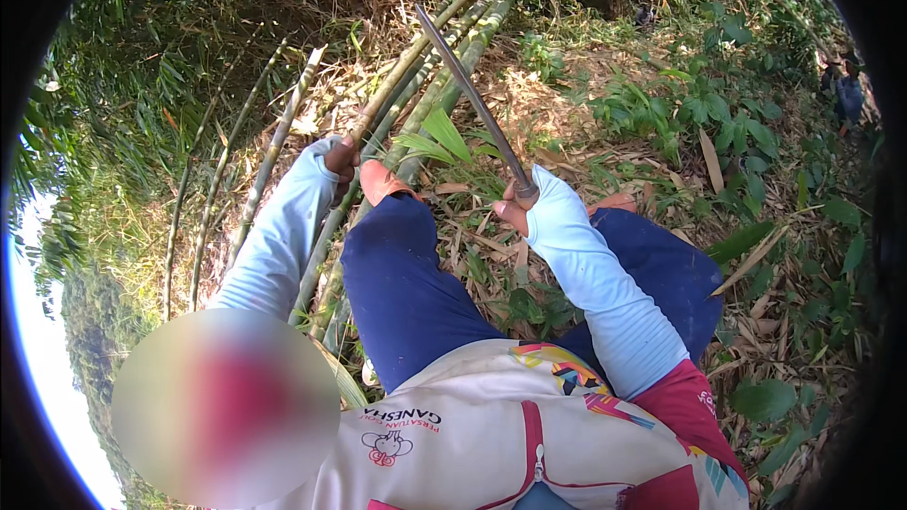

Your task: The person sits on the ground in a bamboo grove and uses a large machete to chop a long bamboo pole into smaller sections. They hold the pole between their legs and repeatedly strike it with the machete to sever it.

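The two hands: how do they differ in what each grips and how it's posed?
The left hand closes around a thin brownish bamboo stem that leans up and away; the right hand grips the handle of a long machete, its grey blade raised over the stems. The left hand reaches farther forward; the right sits nearer the knees. Both wear pale blue sleeves.

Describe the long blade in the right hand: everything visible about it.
The long blade is a narrow, straight strip of dull grey metal, a machete by its look. It rises from the right hand, which is closed around its handle, and tilts up and leftward. Its tip ends near the bamboo stems, crossing in front of them. Whether it touches them cannot be told.
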Demonstrator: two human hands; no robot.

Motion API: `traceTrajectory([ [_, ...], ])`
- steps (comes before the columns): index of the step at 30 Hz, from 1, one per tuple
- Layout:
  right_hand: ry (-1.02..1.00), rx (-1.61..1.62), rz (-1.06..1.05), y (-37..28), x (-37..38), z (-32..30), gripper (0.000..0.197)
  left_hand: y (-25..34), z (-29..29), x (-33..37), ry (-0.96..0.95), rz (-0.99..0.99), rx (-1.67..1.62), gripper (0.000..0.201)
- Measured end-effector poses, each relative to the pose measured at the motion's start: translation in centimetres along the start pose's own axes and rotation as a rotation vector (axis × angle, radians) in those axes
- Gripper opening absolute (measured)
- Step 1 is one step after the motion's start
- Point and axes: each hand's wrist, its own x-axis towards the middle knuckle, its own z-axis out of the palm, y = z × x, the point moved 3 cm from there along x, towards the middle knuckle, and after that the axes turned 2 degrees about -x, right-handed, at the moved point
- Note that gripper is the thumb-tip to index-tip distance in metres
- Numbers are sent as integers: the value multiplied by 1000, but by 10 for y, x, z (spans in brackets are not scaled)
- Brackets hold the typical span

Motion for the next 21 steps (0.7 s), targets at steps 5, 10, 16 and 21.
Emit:
traceTrajectory([
  [5, 12, -170, 62, 5, -14, -13, 27, -39, 95, 7, -216, -7, -174, 38],
  [10, 107, -408, 143, -3, -34, -36, 29, -76, 169, 12, -506, -170, -294, 36],
  [16, 334, 237, 144, 46, -21, -40, 28, -94, 192, -6, -734, -401, -395, 37],
  [21, 377, 783, 263, 33, -31, -42, 42, -102, 205, -7, -924, -516, -565, 39],
])
